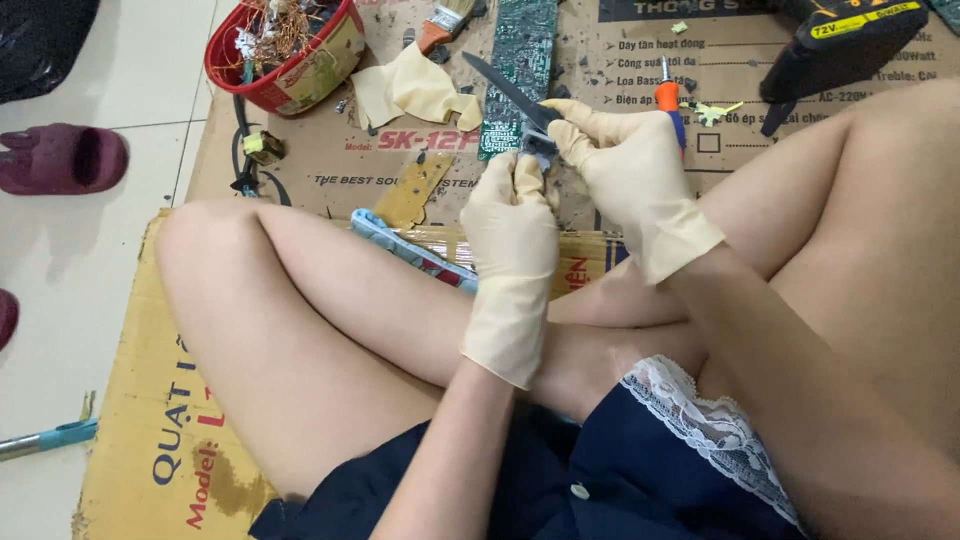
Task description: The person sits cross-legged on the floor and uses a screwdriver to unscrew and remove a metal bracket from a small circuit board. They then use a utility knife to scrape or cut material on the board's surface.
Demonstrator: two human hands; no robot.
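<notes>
My left hand [512, 215] pinches a small grey part [540, 147]; my right hand [620, 160] grips dark pliers [510, 90] on it; gloved fingers could slip, the part flying off onto the cardboard [330, 165]

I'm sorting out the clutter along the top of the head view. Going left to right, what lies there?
Dark red slipper → red basket of wire scraps → spare cream glove → green circuit board → orange-handled screwdriver → black-and-yellow power tool.
</notes>
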